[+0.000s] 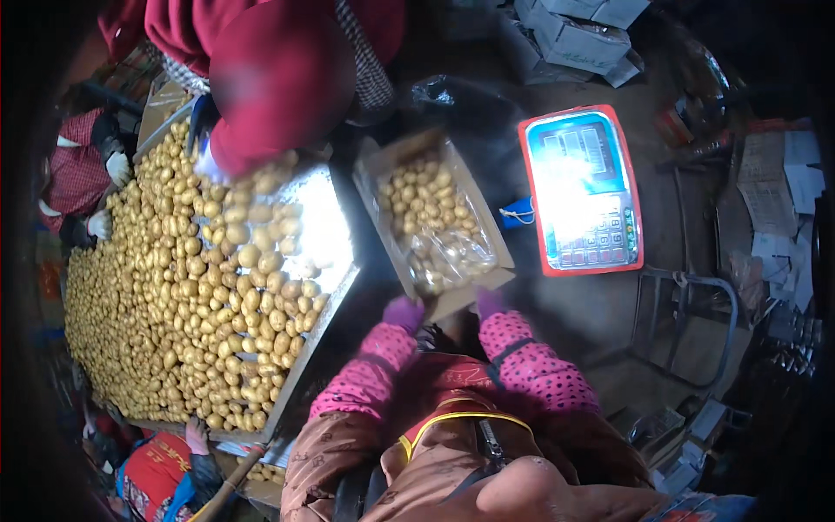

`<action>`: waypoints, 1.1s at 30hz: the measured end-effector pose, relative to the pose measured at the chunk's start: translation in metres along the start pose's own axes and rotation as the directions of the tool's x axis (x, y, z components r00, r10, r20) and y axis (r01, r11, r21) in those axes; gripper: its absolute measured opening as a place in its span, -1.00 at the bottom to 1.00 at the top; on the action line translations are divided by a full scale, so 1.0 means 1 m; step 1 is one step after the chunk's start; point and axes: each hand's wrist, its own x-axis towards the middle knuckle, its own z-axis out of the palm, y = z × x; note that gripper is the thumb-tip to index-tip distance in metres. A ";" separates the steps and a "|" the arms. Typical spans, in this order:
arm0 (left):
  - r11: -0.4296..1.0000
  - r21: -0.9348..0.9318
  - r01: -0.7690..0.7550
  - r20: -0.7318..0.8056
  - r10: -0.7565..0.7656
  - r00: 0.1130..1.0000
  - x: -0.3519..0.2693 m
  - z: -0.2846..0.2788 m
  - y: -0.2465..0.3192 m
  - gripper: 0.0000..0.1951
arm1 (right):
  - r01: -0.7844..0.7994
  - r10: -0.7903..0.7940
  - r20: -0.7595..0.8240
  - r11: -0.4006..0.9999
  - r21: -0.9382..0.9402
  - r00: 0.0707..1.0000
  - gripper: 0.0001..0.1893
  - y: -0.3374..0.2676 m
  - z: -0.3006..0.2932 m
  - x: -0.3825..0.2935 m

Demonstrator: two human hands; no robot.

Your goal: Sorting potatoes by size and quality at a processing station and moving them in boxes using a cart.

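Observation:
An open cardboard box [481, 212] lies before me, tilted slightly in view. Potatoes [427, 196] fill its far part, and clear plastic film [450, 258] covers those nearest me. My left hand [404, 314], in a purple glove, grips the box at its near left corner. At the near right corner, by the end flap [456, 300], my right hand [489, 302] holds on in a matching glove. The fingertips of both hands are blurred and partly hidden. What supports the box underneath is not visible.
A sorting table [313, 329] heaped with potatoes [189, 293] stands left. A co-worker in red [280, 78] leans over its far end; others [78, 169] work along its sides. Right are a digital scale [587, 189], a metal-framed cart [730, 326] and stacked cartons [770, 176].

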 end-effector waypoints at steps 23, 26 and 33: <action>0.725 0.585 -0.364 0.149 0.346 0.926 0.181 -0.195 0.105 -0.54 | 0.384 -0.385 -0.011 0.923 -0.015 0.923 -0.58 0.000 -0.010 -0.063; 0.692 0.613 -0.381 0.178 0.349 0.920 0.183 -0.191 0.101 -0.52 | 0.312 -0.312 0.002 0.950 -0.020 0.950 -0.58 -0.003 -0.008 -0.064; 0.718 0.649 -0.251 0.008 0.324 0.946 0.166 -0.198 0.095 -0.51 | 0.239 -0.238 0.022 0.971 -0.024 0.971 -0.58 -0.009 -0.010 -0.065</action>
